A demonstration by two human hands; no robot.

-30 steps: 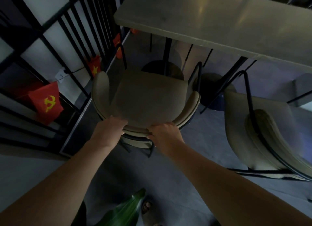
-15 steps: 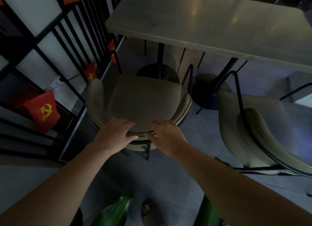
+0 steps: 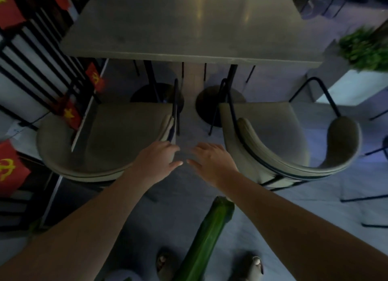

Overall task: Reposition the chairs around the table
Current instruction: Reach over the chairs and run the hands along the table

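A pale grey table [image 3: 189, 26] stretches across the top of the view. Two beige curved-back chairs stand at its near side: the left chair [image 3: 109, 140] and the right chair [image 3: 279, 146], both with black metal frames. My left hand [image 3: 156, 160] hovers open by the right end of the left chair's backrest, holding nothing. My right hand [image 3: 212, 160] is open too, in the gap between the chairs, just left of the right chair's backrest. Neither hand grips a chair.
A black railing [image 3: 42, 56] hung with small red flags [image 3: 10, 169] runs along the left. Two round table bases [image 3: 218, 101] sit under the table. A white planter with a green plant [image 3: 363, 51] stands at the right. A large green leaf [image 3: 207, 238] and my feet are below.
Both hands have let go of the left chair's backrest and moved right into the gap between the chairs. The view has swung right, so both chairs now show side by side.
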